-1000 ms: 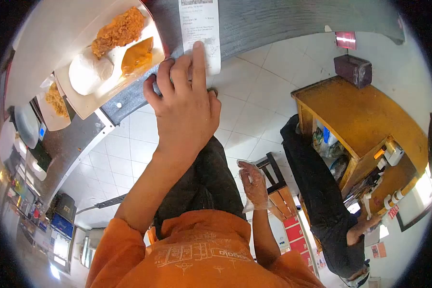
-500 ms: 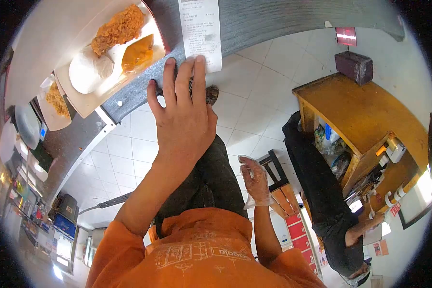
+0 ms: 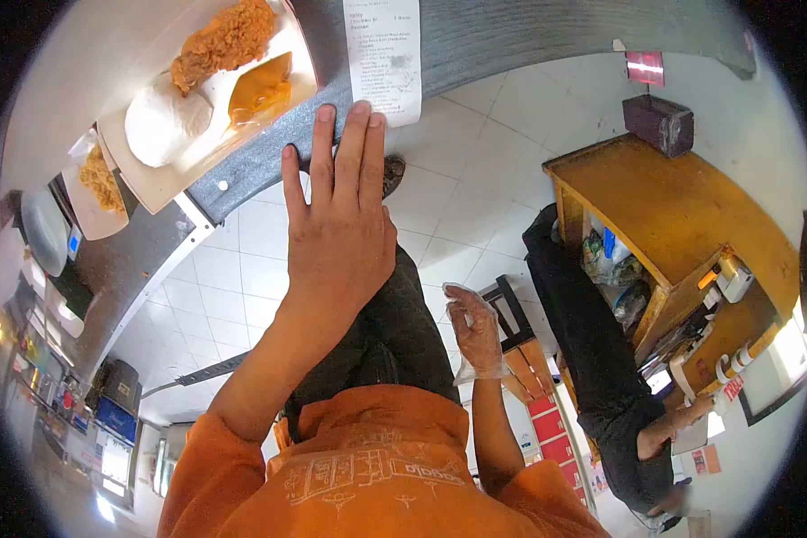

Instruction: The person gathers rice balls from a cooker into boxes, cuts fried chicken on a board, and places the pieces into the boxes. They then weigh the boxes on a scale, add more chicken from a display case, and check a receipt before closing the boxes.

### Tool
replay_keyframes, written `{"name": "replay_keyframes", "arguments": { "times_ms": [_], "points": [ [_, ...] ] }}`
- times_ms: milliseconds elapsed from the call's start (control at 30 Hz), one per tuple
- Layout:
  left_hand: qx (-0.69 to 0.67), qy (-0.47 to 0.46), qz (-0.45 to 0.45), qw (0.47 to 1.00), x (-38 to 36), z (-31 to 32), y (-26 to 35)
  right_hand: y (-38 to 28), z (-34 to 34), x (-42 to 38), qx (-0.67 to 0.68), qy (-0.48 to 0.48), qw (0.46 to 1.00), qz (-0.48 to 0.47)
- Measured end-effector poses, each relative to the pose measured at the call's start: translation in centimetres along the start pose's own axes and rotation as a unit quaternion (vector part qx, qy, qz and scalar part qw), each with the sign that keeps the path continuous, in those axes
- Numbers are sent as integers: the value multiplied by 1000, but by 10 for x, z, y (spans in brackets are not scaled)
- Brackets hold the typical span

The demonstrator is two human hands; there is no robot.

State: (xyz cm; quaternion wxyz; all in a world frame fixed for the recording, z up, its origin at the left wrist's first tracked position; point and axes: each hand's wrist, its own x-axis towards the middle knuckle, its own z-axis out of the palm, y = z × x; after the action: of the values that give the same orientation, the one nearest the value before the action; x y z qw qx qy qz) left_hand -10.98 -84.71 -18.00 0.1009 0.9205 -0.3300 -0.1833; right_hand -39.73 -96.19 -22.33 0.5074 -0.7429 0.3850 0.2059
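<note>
My bare left hand (image 3: pixel 336 206) is open, fingers stretched out and palm down. Its fingertips reach the counter edge and overlap the lower left corner of a printed paper receipt (image 3: pixel 386 67). Left of that hand is an open food box (image 3: pixel 157 193) with a piece of fried chicken (image 3: pixel 224 43), a white round wrapped portion (image 3: pixel 166 124) and an orange sauce sachet (image 3: pixel 260 90). My right hand (image 3: pixel 477 334), in a clear plastic glove, hangs low beside my body, its fingers loosely bent and apart, holding nothing visible.
The dark counter (image 3: pixel 511 31) curves across the top. A smaller box with fried chicken (image 3: pixel 101 179) lies at the left. To the right, a person in dark clothes (image 3: pixel 592 332) is by a wooden desk (image 3: pixel 681 188) bearing a dark purple box (image 3: pixel 659 124). A wooden chair (image 3: pixel 527 366) stands behind my right hand.
My left fingers have straightened and slipped slightly toward the receipt's lower left corner. The box and receipt sit a little higher and further right in view. My right hand stays low.
</note>
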Motion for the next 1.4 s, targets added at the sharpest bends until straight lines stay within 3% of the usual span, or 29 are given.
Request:
{"name": "replay_keyframes", "arguments": {
  "times_ms": [400, 933, 1400],
  "points": [
    [-24, -43, 16, 999, -2, -11, -5, 1, -2, 3, -16, 5, 999, -30],
    [-36, -11, 10, 999, -3, -7, 0, -1, 2, 0, 2, 8, 1000, 5],
    [-60, 3, 18, 998, -3, -10, 1, 4, 8, -5, -15, 20, 999, -30]
  ]
}}
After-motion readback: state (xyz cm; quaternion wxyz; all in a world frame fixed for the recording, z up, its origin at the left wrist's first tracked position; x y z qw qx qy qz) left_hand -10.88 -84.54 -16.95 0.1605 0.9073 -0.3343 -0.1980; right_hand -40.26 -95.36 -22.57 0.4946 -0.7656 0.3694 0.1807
